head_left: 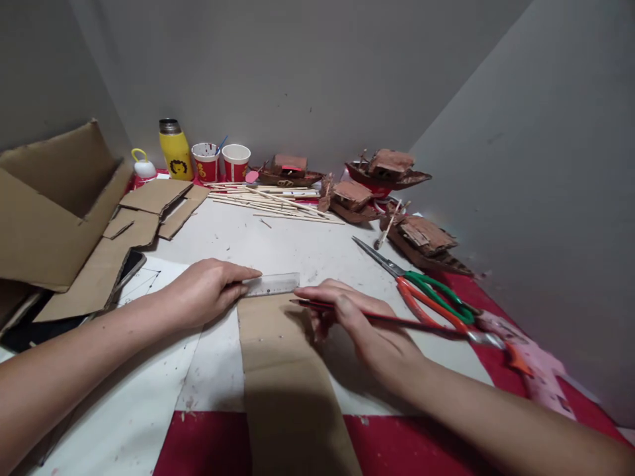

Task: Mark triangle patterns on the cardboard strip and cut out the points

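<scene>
A clear ruler (272, 284) lies across the far end of a brown cardboard strip (288, 377), which runs toward me over the table's near edge. My left hand (213, 287) grips the ruler's left end between thumb and forefinger. A dark red-and-black pencil (381, 318) is held in my right hand (360, 320), its tip pointing left just above the cardboard near the ruler. The right fingertips are by the ruler's right end. Small pale marks show on the strip below the ruler.
Scissors (421, 284) with green and orange handles lie right. Brown model boats (429, 235), thin wooden sticks (278, 198), paper cups (236, 162) and a yellow bottle (176, 153) stand behind. Cardboard pieces (143, 225) and a cardboard box (44, 218) occupy the left; walls enclose the table.
</scene>
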Demonstrator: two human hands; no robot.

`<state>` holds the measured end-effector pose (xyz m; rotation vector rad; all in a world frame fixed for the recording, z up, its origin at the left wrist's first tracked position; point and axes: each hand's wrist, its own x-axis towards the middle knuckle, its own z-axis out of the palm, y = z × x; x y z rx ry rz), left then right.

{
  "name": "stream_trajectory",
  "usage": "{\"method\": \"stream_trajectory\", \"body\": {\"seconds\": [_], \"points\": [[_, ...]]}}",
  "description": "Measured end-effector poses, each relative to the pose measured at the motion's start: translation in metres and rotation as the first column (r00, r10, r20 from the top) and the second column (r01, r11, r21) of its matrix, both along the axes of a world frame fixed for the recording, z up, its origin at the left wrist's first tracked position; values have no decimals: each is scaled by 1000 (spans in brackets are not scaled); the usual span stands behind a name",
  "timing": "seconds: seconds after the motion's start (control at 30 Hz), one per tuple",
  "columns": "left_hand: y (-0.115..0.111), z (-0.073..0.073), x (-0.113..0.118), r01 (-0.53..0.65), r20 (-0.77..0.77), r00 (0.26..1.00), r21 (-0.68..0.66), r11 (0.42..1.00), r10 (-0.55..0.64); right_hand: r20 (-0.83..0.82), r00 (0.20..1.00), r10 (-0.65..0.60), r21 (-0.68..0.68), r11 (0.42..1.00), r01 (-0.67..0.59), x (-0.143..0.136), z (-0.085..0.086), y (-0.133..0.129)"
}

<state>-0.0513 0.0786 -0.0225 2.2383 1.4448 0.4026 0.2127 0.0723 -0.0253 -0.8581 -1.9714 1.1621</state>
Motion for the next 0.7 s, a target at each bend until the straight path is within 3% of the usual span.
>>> {"method": "stream_trajectory", "body": {"seconds": [0.1,0.2,0.43,0.7], "points": [[0,-1,2,-8,3,1000,-8,1000,8,-85,994,-75,-274,961,50,-19,-11,11],[0,-1,4,-10,19,1000,-19,1000,10,-100,992,-80,-426,904,30,-27,-21,16],[1,-2,4,-13,15,1000,-18,1000,13,-74,985,-154,-473,875,101,-29,-24,17],[2,-4,5,-11,-17,1000,22,1000,12,-35,984,-174,-430,892,142,-32,-25,16]]}}
